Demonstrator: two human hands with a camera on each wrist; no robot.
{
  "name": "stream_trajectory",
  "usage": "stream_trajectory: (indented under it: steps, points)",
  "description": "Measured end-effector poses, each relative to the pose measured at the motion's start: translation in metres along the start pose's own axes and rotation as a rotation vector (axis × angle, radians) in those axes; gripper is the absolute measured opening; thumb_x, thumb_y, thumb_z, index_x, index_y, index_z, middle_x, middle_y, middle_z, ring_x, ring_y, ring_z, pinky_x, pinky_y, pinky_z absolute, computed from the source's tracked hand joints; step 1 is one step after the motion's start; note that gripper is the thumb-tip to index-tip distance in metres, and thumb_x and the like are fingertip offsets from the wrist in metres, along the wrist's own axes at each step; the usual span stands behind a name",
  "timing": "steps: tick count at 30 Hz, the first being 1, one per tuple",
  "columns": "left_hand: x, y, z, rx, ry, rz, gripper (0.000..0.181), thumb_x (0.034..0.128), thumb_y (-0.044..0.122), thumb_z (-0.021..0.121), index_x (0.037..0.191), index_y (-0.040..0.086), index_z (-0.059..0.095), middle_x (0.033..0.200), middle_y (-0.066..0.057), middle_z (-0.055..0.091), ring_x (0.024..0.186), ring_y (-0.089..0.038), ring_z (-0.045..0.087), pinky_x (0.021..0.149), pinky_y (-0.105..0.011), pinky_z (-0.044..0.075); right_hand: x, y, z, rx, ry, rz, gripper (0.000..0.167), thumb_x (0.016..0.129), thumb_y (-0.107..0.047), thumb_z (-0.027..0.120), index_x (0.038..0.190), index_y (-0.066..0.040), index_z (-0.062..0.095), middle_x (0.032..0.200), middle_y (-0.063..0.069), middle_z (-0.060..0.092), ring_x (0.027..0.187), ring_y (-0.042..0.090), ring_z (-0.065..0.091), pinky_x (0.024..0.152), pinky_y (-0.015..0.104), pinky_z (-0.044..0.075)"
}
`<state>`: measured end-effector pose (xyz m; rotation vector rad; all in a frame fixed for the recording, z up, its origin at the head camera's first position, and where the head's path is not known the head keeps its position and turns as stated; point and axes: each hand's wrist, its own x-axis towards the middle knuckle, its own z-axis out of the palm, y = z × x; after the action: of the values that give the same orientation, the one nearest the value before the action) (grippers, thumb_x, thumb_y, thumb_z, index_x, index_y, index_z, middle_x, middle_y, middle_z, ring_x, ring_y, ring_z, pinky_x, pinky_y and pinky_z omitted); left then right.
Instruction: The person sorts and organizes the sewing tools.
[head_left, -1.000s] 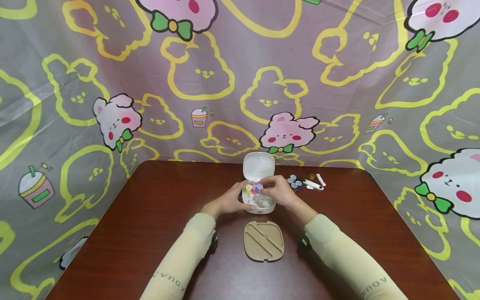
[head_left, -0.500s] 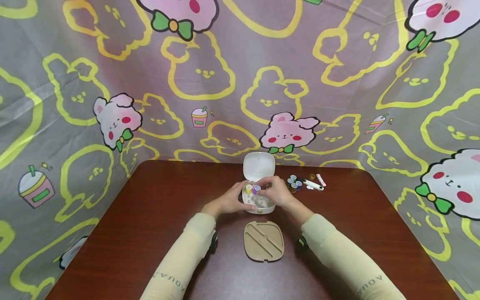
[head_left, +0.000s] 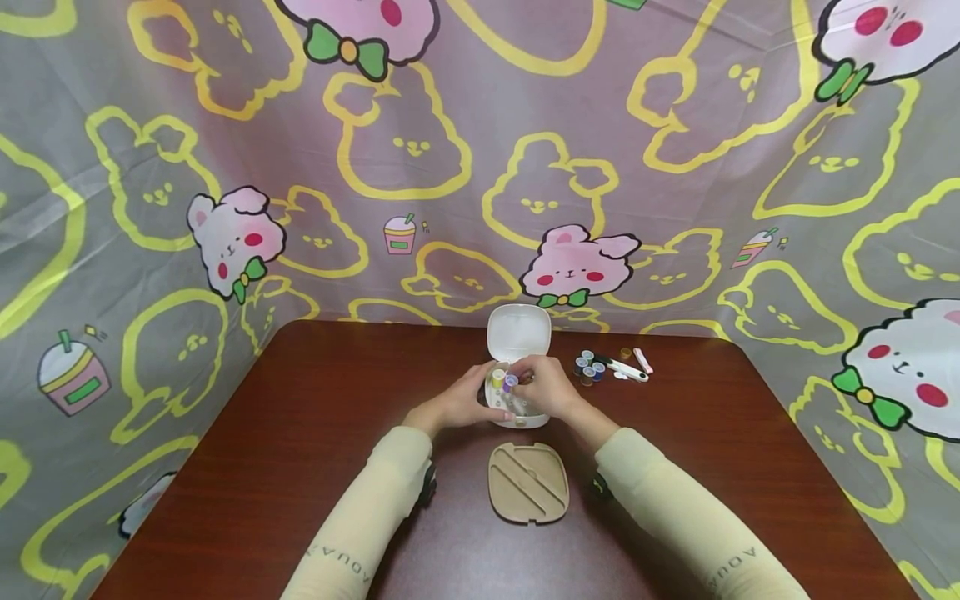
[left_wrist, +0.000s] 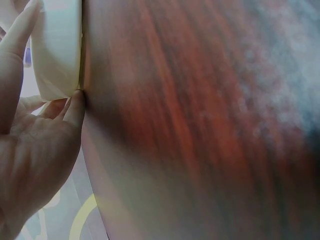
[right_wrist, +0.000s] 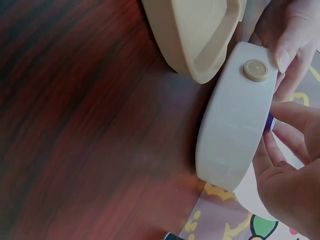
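A white sewing box (head_left: 534,422) stands with its lid (head_left: 519,332) raised, short pegs showing inside. My left hand (head_left: 459,402) holds the box by its left side, thumb at the front and fingers toward the back; the left wrist view shows the hand (left_wrist: 40,150) against the box wall (left_wrist: 57,50). My right hand (head_left: 546,387) reaches into the box and pinches a purple thread spool (head_left: 511,382), only a sliver of which shows in the right wrist view (right_wrist: 269,122). Beside it sits a yellow spool (head_left: 498,379). Whether the purple spool is on a peg is hidden.
A tan tray (head_left: 528,483) with diagonal grooves lies in front of the box. To the right are several thread spools (head_left: 588,373), a white-handled tool (head_left: 630,371), a small yellowish ring (head_left: 626,353) and a pink-and-white stick (head_left: 642,360). Patterned cloth (head_left: 450,167) hangs behind the table.
My right hand has shifted left with the purple spool, slightly toward the near side. A pinkish-red spool seen beside the yellow one earlier is now out of sight. The left hand keeps its place.
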<state>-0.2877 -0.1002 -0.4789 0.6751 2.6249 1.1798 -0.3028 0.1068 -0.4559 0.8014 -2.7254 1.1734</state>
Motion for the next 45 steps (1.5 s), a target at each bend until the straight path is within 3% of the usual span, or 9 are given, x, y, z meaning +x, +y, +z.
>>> stream_trajectory:
  steps: [10, 21, 37, 45]
  points:
    - [0.000, 0.000, 0.000, -0.002, -0.005, -0.014, 0.101, 0.0824, 0.041, 0.087, 0.161, 0.013, 0.029, 0.154, -0.014, 0.037, 0.141, -0.026, 0.038, 0.119, -0.044, 0.031, 0.001, -0.005, 0.003, -0.059, -0.014, -0.005, 0.026, 0.082, 0.005, 0.078, 0.107, 0.004, 0.077, 0.097, 0.015, 0.075, 0.090, 0.031, 0.072, 0.080, 0.041, 0.060]
    - [0.001, 0.001, 0.000, -0.010, -0.003, 0.000, 0.101, 0.0830, 0.039, 0.086, 0.161, 0.012, 0.029, 0.156, -0.015, 0.035, 0.143, -0.027, 0.036, 0.119, -0.045, 0.030, 0.002, -0.004, 0.007, -0.109, 0.001, -0.092, 0.015, 0.076, 0.009, 0.076, 0.088, 0.000, 0.076, 0.084, 0.013, 0.072, 0.081, 0.029, 0.070, 0.074, 0.040, 0.058]
    - [0.002, -0.004, 0.001, -0.011, -0.008, 0.006, 0.101, 0.0830, 0.040, 0.086, 0.161, 0.013, 0.028, 0.157, -0.014, 0.034, 0.144, -0.026, 0.035, 0.120, -0.045, 0.030, 0.007, -0.002, 0.012, -0.136, -0.028, -0.072, 0.012, 0.074, 0.005, 0.076, 0.083, -0.003, 0.075, 0.079, 0.006, 0.071, 0.074, 0.015, 0.065, 0.068, 0.030, 0.055]
    - [0.002, -0.002, 0.000, -0.021, -0.008, 0.007, 0.101, 0.0830, 0.039, 0.087, 0.161, 0.012, 0.028, 0.156, -0.014, 0.034, 0.144, -0.027, 0.035, 0.120, -0.045, 0.029, 0.007, -0.004, 0.015, -0.142, -0.047, -0.075, 0.019, 0.073, 0.007, 0.074, 0.091, -0.001, 0.076, 0.084, 0.012, 0.073, 0.076, 0.017, 0.067, 0.068, 0.029, 0.055]
